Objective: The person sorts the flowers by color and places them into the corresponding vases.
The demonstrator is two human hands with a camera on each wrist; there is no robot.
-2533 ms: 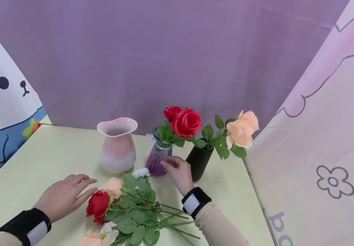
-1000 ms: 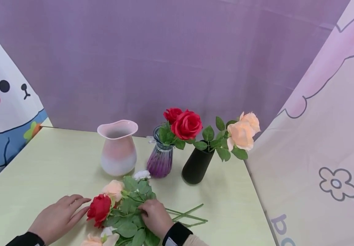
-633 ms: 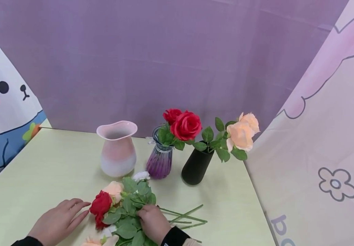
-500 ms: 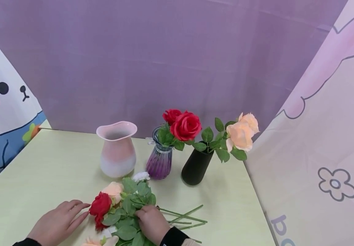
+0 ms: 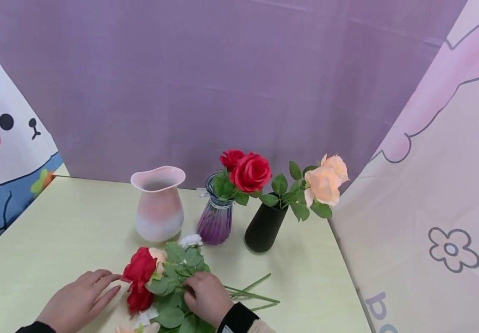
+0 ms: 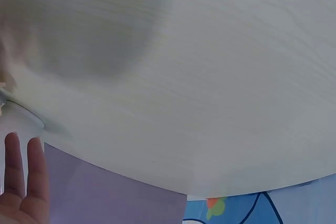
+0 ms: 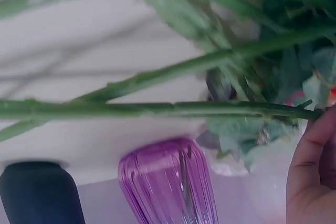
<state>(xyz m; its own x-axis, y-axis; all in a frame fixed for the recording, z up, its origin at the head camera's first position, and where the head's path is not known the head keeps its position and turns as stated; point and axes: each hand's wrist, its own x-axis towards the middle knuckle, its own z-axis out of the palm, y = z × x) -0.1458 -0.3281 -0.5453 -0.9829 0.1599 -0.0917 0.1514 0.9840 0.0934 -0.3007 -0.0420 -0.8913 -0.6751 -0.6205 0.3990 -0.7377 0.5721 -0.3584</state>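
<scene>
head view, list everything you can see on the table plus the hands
pink vase: 1, pink fading to white, left of the row, no flowers showing
purple vase: 1, ribbed glass, middle, holds red roses
black vase: 1, right, holds peach roses
loose flowers: pile, red, peach, white, green leaves, near edge
table: 1, pale yellow
left hand: flat on table beside the pile
right hand: grips stems in the pile

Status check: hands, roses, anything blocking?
Right hand grips a stem in the loose roses; a red rose is raised. Left hand flat on the table, open. Pink vase empty; nothing in the way.
</scene>
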